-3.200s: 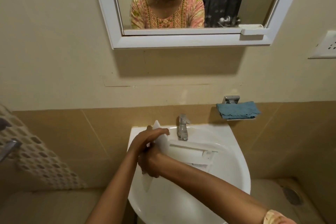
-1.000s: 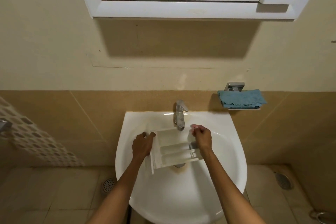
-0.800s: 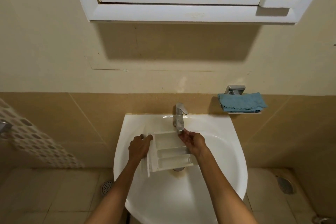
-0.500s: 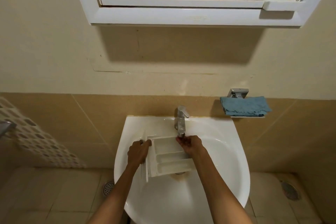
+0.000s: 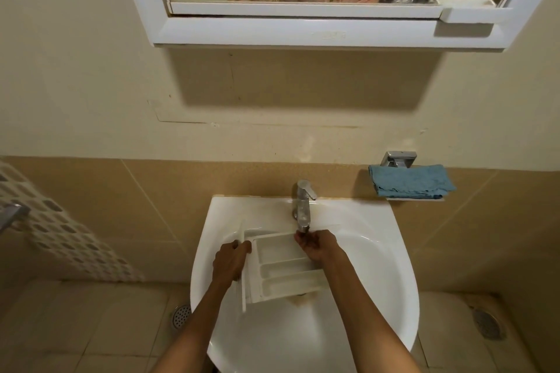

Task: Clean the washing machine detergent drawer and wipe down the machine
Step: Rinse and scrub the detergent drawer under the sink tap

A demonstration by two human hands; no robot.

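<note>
A white detergent drawer (image 5: 285,269) with three compartments sits tilted, open side up, over the white sink (image 5: 394,266). My left hand (image 5: 230,262) grips its front panel at the left end. My right hand (image 5: 318,247) has its fingers curled on the drawer's far right corner, directly under the spout of the chrome tap (image 5: 303,206). I cannot tell whether water is running. A folded blue cloth (image 5: 410,180) lies on a small wall shelf to the right of the tap.
A white-framed mirror (image 5: 303,33) hangs on the wall above the sink. A patterned towel (image 5: 60,239) hangs at the left. The tiled floor has a drain (image 5: 181,315) left of the sink and another drain (image 5: 488,324) at the right.
The drawer was turned from on edge to open side up. My right hand moved from its right end to the far corner under the spout. My left hand kept its hold.
</note>
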